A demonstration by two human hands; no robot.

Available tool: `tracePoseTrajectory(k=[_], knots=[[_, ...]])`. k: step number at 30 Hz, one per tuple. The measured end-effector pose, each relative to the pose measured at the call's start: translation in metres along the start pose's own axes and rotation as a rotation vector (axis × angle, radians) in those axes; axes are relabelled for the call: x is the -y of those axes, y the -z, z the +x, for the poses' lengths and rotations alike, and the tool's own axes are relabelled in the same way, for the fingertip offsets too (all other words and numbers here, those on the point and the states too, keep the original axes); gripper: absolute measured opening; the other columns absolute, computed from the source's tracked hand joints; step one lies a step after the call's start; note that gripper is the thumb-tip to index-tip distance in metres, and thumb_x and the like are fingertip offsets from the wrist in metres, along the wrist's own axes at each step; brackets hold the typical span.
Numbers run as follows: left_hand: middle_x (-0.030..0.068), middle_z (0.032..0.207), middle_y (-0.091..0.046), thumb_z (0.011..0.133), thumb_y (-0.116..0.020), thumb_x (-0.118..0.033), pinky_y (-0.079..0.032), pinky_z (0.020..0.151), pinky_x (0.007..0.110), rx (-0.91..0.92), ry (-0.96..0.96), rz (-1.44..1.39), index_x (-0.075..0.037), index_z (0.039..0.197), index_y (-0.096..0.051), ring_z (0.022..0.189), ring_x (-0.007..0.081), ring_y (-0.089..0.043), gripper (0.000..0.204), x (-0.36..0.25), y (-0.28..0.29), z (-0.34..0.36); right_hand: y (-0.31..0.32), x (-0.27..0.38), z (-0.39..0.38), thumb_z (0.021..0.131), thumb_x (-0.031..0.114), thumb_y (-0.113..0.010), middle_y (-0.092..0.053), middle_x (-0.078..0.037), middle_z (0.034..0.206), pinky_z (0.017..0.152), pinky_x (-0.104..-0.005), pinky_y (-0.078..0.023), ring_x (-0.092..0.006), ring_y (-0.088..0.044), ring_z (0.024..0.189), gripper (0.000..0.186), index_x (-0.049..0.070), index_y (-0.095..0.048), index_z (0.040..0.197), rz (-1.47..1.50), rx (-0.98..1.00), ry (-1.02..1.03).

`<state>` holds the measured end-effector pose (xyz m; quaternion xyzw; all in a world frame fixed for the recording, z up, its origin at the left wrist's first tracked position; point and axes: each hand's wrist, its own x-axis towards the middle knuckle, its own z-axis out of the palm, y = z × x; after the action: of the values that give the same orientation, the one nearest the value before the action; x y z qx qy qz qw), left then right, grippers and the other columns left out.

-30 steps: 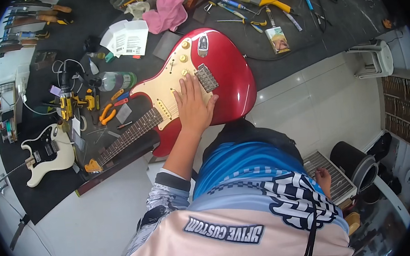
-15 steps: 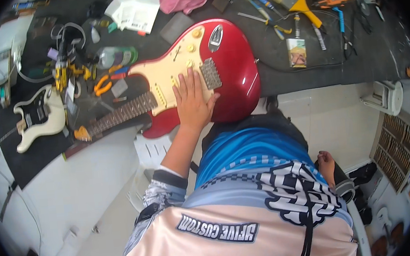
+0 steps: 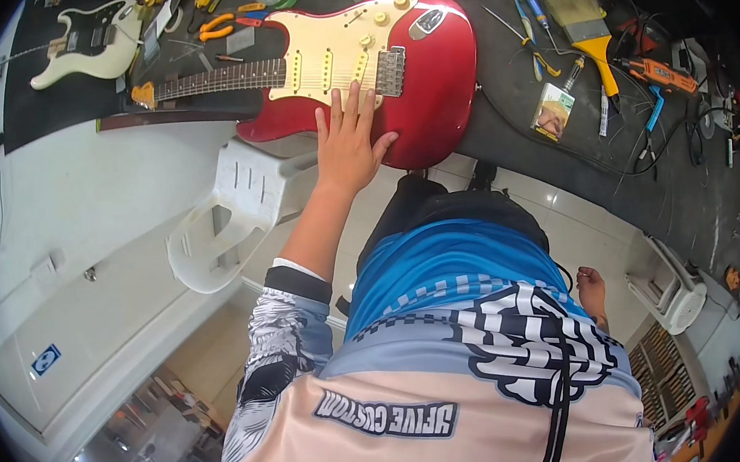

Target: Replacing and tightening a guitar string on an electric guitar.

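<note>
A red electric guitar (image 3: 440,75) with a cream pickguard lies on the dark workbench, its short visible stretch of neck (image 3: 220,79) pointing left. My left hand (image 3: 349,145) rests flat on the guitar's lower body, fingers spread, the tips over the pickguard's edge just left of the metal bridge (image 3: 389,72). It grips nothing. Down at my right side hangs my right hand (image 3: 592,286), away from the bench, with its fingers loosely curled and nothing visible in them.
A white guitar (image 3: 91,62) lies at the far left, near orange-handled pliers (image 3: 218,26). Right of the red guitar are a wide paintbrush (image 3: 586,32), a small picture-fronted pack (image 3: 552,111) and an orange tool (image 3: 663,75). A white plastic chair (image 3: 243,185) stands below the bench's left part.
My view has turned, so the bench sits higher and the chair shows more fully. My left hand has slid slightly toward the guitar's near edge. The right hand still hangs at my side.
</note>
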<state>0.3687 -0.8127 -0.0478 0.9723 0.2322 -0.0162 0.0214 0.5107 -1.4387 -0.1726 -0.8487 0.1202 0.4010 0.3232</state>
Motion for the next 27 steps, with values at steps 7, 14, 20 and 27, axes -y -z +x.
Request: tracePoseTrajectory(k=[7,14,20,27], knots=[[0.0127,0.176,-0.025,0.102,-0.058,-0.06,-0.018,0.125,0.068,-0.063,0.037,-0.047,-0.015,0.167,-0.034,0.161,0.0429,-0.02,0.082,0.003,-0.015,0.005,-0.012,0.007,-0.012,0.099,0.014,-0.066,-0.072,-0.005,0.093,0.071,-0.0286,-0.051,-0.0135,-0.064,0.078,0.023,0.001,-0.073,0.116,0.014,-0.027,-0.048],[0.0118,0.174,-0.028,0.102,-0.057,-0.061,-0.017,0.125,0.069,-0.1,-0.023,-0.129,-0.015,0.165,-0.037,0.161,0.0421,-0.021,0.081,0.012,-0.018,0.011,-0.046,-0.005,-0.05,0.101,0.012,-0.063,-0.073,-0.006,0.089,0.069,-0.0298,-0.053,-0.0146,-0.066,0.076,0.021,0.0,-0.074,0.115,-0.043,-0.05,-0.05],[0.0142,0.173,-0.029,0.101,-0.059,-0.06,-0.017,0.124,0.07,-0.09,-0.056,-0.066,-0.014,0.164,-0.04,0.16,0.0432,-0.021,0.08,0.018,-0.014,0.023,-0.063,-0.044,-0.058,0.101,0.01,-0.064,-0.073,-0.007,0.085,0.069,-0.0298,-0.054,-0.0139,-0.066,0.073,0.019,-0.001,-0.074,0.112,0.127,-0.057,-0.044],[0.0146,0.174,-0.027,0.101,-0.059,-0.059,-0.017,0.125,0.068,-0.097,-0.074,-0.141,-0.009,0.166,-0.033,0.161,0.0433,-0.02,0.087,0.018,-0.007,0.026,-0.063,0.054,-0.067,0.099,0.011,-0.066,-0.076,-0.012,0.092,0.077,-0.0324,-0.055,-0.0198,-0.071,0.082,0.022,-0.001,-0.073,0.116,-0.109,-0.276,0.182]])
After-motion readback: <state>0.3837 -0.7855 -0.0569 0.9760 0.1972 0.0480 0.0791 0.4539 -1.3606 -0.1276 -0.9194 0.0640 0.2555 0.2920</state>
